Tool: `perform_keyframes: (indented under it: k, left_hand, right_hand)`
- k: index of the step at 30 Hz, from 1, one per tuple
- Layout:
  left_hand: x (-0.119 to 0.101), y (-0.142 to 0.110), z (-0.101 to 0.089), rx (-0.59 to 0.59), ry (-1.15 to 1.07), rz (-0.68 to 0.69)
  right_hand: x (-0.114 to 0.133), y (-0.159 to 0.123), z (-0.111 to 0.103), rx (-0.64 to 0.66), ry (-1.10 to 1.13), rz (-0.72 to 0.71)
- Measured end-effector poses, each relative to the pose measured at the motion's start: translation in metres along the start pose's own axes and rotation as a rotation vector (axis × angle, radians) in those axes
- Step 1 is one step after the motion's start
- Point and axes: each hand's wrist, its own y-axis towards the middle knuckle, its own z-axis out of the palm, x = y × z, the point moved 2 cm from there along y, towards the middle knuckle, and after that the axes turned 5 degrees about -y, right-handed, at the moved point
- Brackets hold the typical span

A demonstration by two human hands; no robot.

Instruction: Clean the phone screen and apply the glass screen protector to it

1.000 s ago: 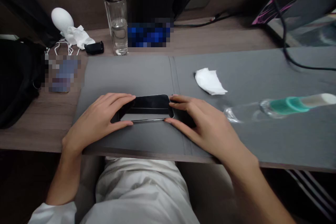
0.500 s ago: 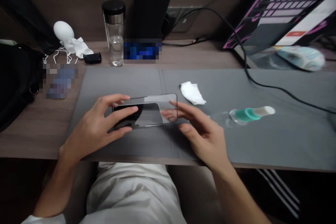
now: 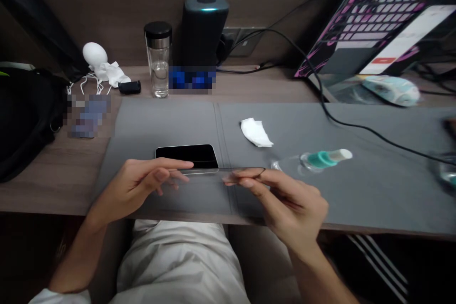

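A clear screen protector with a thin dark border is held between my hands, tilted so that its upper edge shows as a narrow line. My left hand has it at the left end, the index finger stretched along the top edge and the thumb close to it. At the right end, the thumb and fingers of my right hand pinch it. Just behind it a phone lies on the grey desk mat, its dark screen up, its near edge partly covered by my left fingers and the protector.
White folded tissue and a clear spray bottle with a green collar lie on the mat. A black cable crosses the right side. Behind stand a glass water bottle and a black device. A mouse rests at the right.
The screen protector has tilted from showing its face to nearly edge-on, shifting right and nearer, off the phone in view. My right fingers have closed on its right end. The view has shifted slightly.
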Motion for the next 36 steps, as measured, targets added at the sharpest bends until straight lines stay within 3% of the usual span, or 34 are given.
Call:
perform_keyframes:
  k: [7, 11, 22, 32, 36]
  left_hand:
    - [0.000, 0.006, 0.001, 0.058, -0.105, -0.122]
    - [0.001, 0.006, -0.001, 0.052, -0.174, -0.170]
    - [0.004, 0.012, -0.006, -0.175, -0.263, -0.270]
    - [0.003, 0.013, -0.010, -0.286, -0.236, -0.266]
    - [0.002, 0.013, -0.013, -0.307, -0.219, -0.258]
  right_hand:
    - [-0.005, 0.003, 0.003, -0.001, -0.002, 0.033]
    - [-0.005, 0.004, 0.004, 0.065, 0.007, 0.087]
    - [-0.008, 0.005, 0.009, 0.103, 0.110, 0.297]
    - [-0.027, 0.016, 0.007, 0.263, -0.064, -0.018]
    - [-0.030, 0.020, 0.008, 0.314, -0.113, -0.062]
